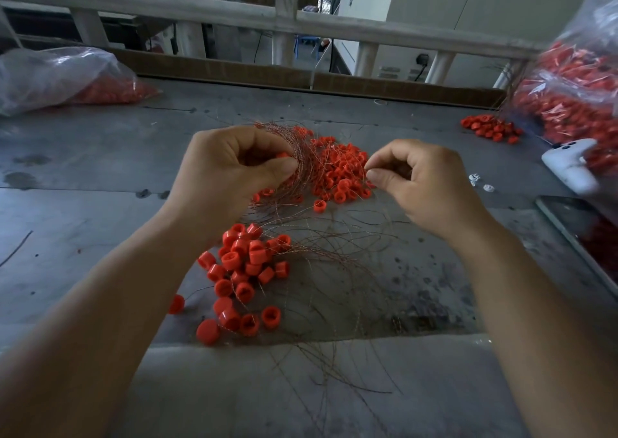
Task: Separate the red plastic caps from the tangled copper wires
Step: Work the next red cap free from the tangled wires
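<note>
Gripping a curved bundle of copper wires (302,156) in the left hand (234,163), the person is leaning over a grey metal table (83,170), both forearms reaching in from the near edge. The L thumb and fingers are curling tight round the bundle, and one red cap (282,154) is showing btwn the fingertips, touching the wires. The right hand (418,183) is hovering just beside it, thumb and forefinger pressing tip to tip on what looks like a fine strand (363,174) running toward the bundle; the other R fingers are curling in loosely.

A far heap of caps (344,176) is lying on the table right behind and btwn the hands, w/ wire threading through it. A near heap of caps (244,270) is sitting under the L wrist, some upright, some tipped on their sides. Loose strands (337,263) are fanning out from it to the R and trailing over the table's near edge.

A clear plastic bag (60,76) w/ red parts inside is lying at far L. A fuller bag (575,86) is standing at far R, w/ a small cap cluster (491,128) just beside it. A white device (568,166) is leaning against that bag, and a dark flat screen (582,237) is lying nearer along the R edge. A pale rail (200,9) is running across behind the table.
</note>
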Available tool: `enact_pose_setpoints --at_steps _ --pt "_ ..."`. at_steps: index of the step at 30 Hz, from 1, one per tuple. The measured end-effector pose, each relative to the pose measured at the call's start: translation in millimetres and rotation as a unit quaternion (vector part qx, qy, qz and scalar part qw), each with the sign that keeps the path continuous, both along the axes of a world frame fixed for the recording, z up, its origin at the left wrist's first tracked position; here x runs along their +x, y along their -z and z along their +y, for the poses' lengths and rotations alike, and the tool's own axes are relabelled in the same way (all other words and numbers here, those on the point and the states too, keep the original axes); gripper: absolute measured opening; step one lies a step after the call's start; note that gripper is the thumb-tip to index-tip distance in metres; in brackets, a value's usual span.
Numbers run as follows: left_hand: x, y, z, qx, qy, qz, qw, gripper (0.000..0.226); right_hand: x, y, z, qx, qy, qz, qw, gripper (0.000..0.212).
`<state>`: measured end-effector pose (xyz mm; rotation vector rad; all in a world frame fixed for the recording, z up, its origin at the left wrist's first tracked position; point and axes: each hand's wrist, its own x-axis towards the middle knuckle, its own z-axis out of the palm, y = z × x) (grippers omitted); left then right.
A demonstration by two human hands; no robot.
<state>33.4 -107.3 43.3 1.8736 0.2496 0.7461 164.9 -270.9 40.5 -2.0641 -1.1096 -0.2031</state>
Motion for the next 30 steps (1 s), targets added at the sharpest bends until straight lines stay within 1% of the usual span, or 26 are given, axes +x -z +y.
enact_pose_setpoints --at_steps 1,2,3,5,7,9,12,14,16,20,22,24,26,28,30 --pt "0.4 0.3 0.1 0.004 -0.002 0.003 1.0 0.015 0.4 -1.0 -0.7 0.0 -0.002 0.016 1.0 0.024" --pt "0.8 0.8 0.7 0.008 -0.007 0.005 1.0 0.015 0.1 -2.6 -1.5 0.005 -0.021 0.051 0.998 0.024" --pt "1.1 1.5 1.9 0.012 -0.012 0.007 1.0 0.016 -1.1 -4.8 -2.1 0.018 -0.061 0.105 0.992 0.023" --pt "2.1 2.5 4.1 0.015 -0.021 0.012 1.0 0.018 -4.3 -8.5 -3.9 0.057 -0.163 0.22 0.96 0.019" --pt "3.3 3.8 4.0 0.017 -0.021 0.025 0.999 0.018 -7.2 -8.6 -4.2 0.087 -0.234 0.302 0.92 0.011" --pt "3.9 5.7 2.8 0.032 -0.013 0.042 0.999 0.018 -9.3 -6.1 -0.9 0.101 -0.272 0.361 0.886 0.012" --pt "4.0 7.6 1.6 0.063 0.007 0.059 0.996 0.02 -9.2 -3.1 3.5 0.123 -0.302 0.424 0.845 0.025" --pt "4.4 8.1 2.2 0.066 0.013 0.065 0.996 0.02 -8.1 -2.9 4.0 0.139 -0.306 0.427 0.839 0.034" --pt "5.1 8.7 2.8 0.064 0.015 0.068 0.995 0.021 -7.2 -2.4 4.1 0.15 -0.286 0.403 0.856 0.04" --pt "5.8 10.0 2.2 0.065 0.025 0.076 0.995 0.019 -9.0 0.9 7.4 0.155 -0.2 0.334 0.908 0.028" --pt "5.7 10.3 1.6 0.058 0.035 0.078 0.995 0.018 -9.2 1.7 8.3 0.166 -0.147 0.285 0.933 0.027" --pt "5.5 9.8 -0.2 0.055 0.054 0.08 0.994 0.017 -7.4 0.0 7.3 0.194 -0.11 0.247 0.943 0.027" --pt "4.5 8.6 -2.9 0.047 0.084 0.077 0.992 0.015 -5.2 -3.3 5.5 0.239 -0.109 0.261 0.929 0.024" --pt "3.3 8.1 -5.9 0.02 0.11 0.068 0.991 0.023 -3.2 -7.1 3.3 0.292 -0.132 0.314 0.894 0.019" --pt "2.6 8.1 -6.9 -0.02 0.122 0.056 0.991 0.026 -1.2 -11.4 0.4 0.343 -0.127 0.336 0.868 0.019"
